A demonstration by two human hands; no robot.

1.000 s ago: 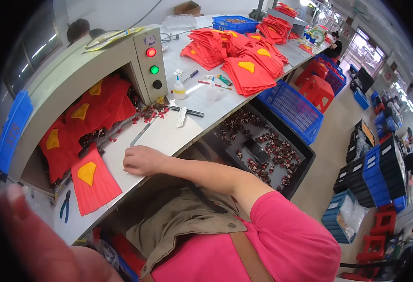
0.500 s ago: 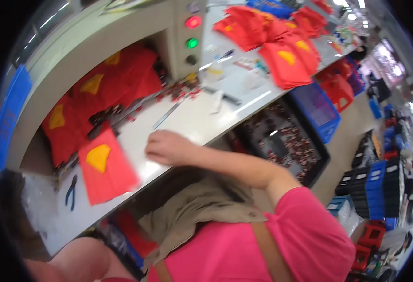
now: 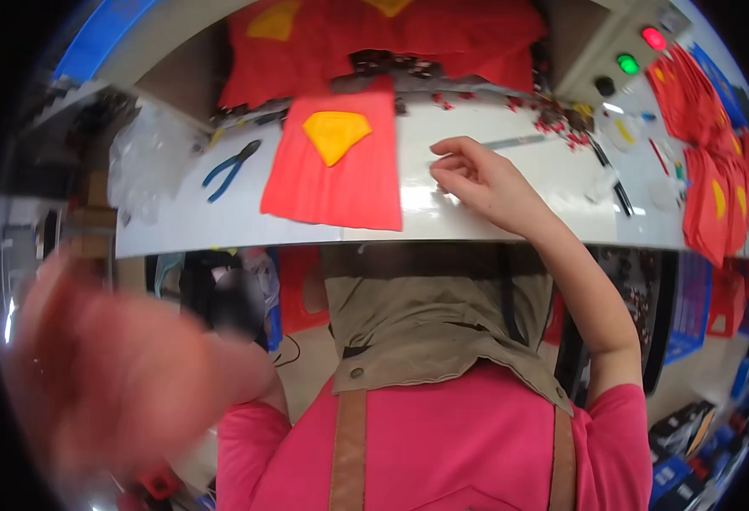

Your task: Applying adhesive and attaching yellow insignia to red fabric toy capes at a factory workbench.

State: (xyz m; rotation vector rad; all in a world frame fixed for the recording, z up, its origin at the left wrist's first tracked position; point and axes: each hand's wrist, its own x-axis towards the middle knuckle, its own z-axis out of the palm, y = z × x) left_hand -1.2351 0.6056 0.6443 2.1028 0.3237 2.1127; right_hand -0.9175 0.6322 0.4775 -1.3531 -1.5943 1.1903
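Red cloth (image 3: 332, 192) lies on the tabletop (image 3: 178, 221), pliers (image 3: 239, 159) to its left. My right grip (image 3: 492, 183), loosely curled and empty, is right of the cloth. My left grip (image 3: 127, 366), left of it, blurs; cannot tell its state.

Camera has swung left, now square to the table. Left hand (image 3: 127, 366) back up near the lens, blurred; was low at left half a second ago. Right hand (image 3: 489, 183) has turned, thumb and index finger apart, was bunched. Clear plastic bag (image 3: 157, 162) now well in view, left. Black tray (image 3: 668, 298) down to a sliver, right.
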